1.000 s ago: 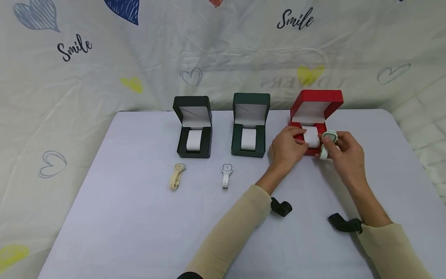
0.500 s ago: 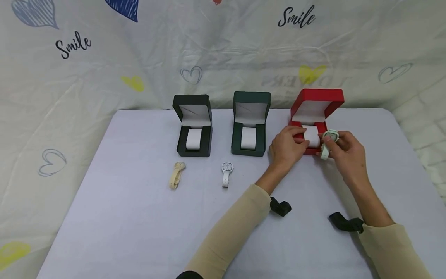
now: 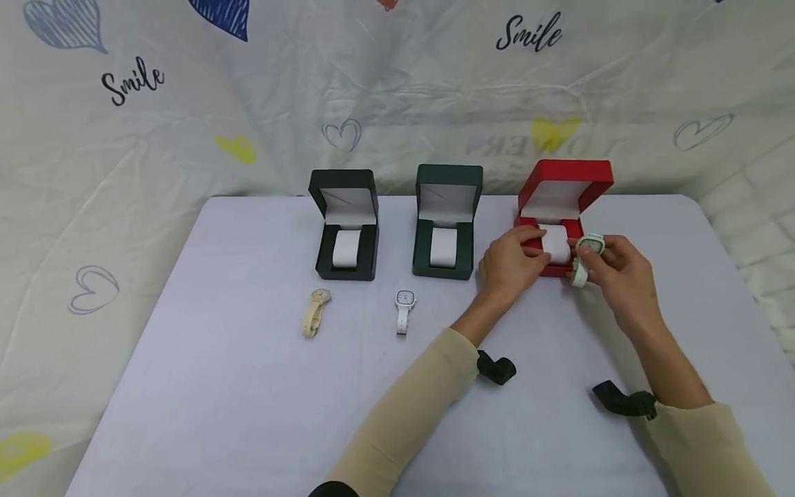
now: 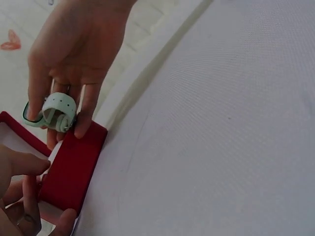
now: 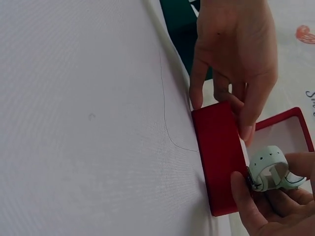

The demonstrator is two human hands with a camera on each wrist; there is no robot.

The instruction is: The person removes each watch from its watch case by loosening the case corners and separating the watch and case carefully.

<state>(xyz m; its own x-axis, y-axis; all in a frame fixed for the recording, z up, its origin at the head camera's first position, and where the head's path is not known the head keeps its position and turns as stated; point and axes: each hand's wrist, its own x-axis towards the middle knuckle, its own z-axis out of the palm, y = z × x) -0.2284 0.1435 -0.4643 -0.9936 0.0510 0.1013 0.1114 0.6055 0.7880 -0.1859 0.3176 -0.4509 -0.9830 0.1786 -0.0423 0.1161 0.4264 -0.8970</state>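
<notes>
**Both hands at the red box, mint watch pinched beside it**

Left hand (image 3: 512, 262) of mine reaches forward with the wrist low over the bench (image 3: 248, 386), fingers curled round the near left side of the red box (image 3: 562, 207) and gripping its base; the left wrist view shows my fingertips on the red wall. My right hand (image 3: 621, 273) sits just to the right of that box, thumb and fingers pinching the mint-green watch (image 3: 586, 252), whose strap is curled into a loop. The watch hangs at the box's right front corner, touching or almost touching the red edge; I cannot tell which. Both forearms, in beige sleeves, angle in from the lower right.

I count three open boxes in a row along the far side of the bench: a black box (image 3: 345, 224), a dark green box (image 3: 446, 221) and the red one, each with a white cushion inside. Three watches: the mint one in my hand, a beige watch (image 3: 315, 312) lying before the black box, and a white watch (image 3: 404, 310) before the green box.
</notes>
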